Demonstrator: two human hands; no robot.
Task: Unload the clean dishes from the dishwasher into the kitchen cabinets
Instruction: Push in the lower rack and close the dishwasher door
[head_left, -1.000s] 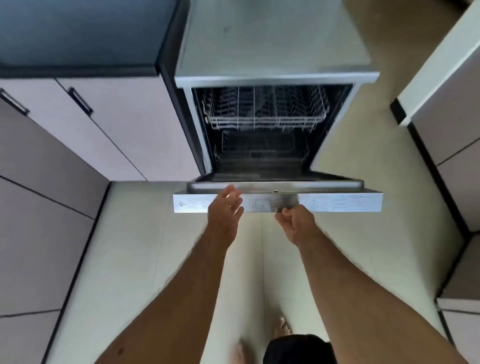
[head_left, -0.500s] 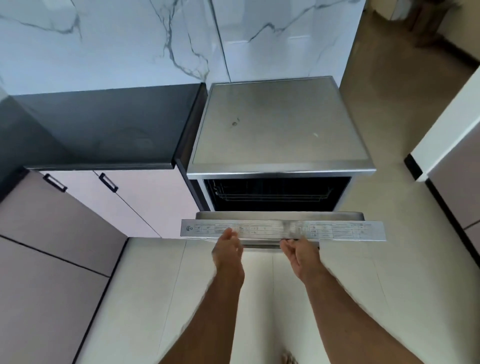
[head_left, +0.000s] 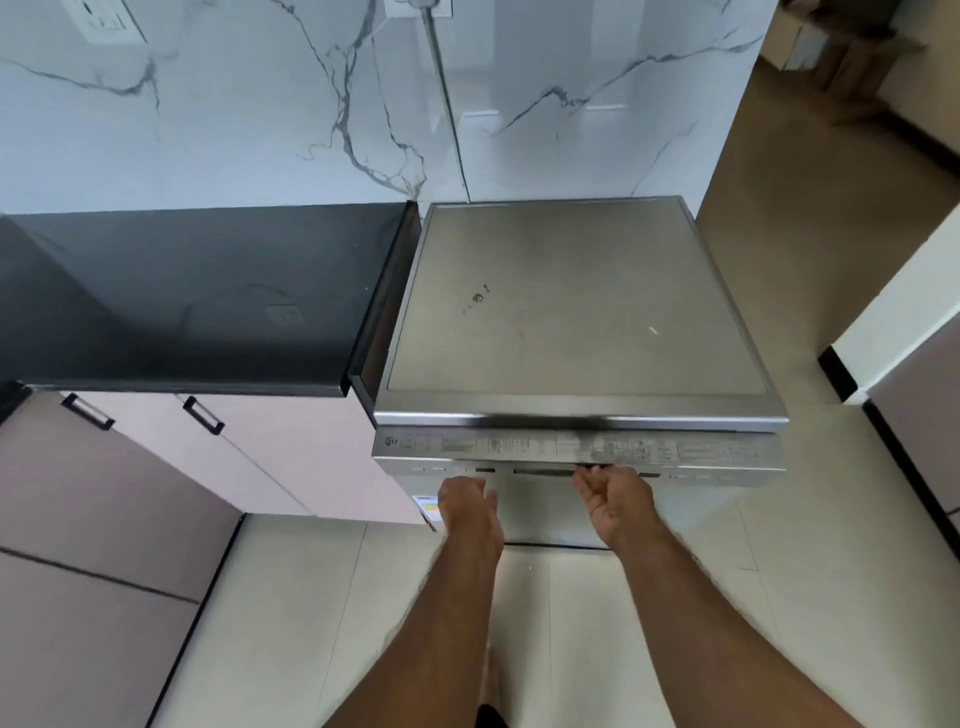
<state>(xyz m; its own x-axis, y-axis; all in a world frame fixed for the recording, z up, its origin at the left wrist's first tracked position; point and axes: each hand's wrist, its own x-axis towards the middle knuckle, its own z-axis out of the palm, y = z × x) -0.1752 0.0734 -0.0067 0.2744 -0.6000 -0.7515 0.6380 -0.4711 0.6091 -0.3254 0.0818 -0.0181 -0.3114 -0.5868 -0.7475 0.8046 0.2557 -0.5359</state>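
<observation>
The steel dishwasher (head_left: 576, 301) stands against the marble wall with its door (head_left: 576, 449) nearly upright, and only a thin dark gap shows under the top edge. No racks or dishes are visible. My left hand (head_left: 467, 512) hovers just in front of the door's front face, fingers relaxed and holding nothing. My right hand (head_left: 613, 499) is at the door's upper front, with its fingertips against the handle slot.
A black countertop (head_left: 197, 296) adjoins the dishwasher on the left, above pale cabinet doors (head_left: 244, 452) with black handles. More cabinets (head_left: 72, 545) line the near left. A white-topped counter (head_left: 914, 317) juts in at right. Pale tiled floor lies underfoot.
The dishwasher door swung up from wide open to almost closed, hiding the empty racks. Both hands followed it upward, and the camera view rose toward the wall.
</observation>
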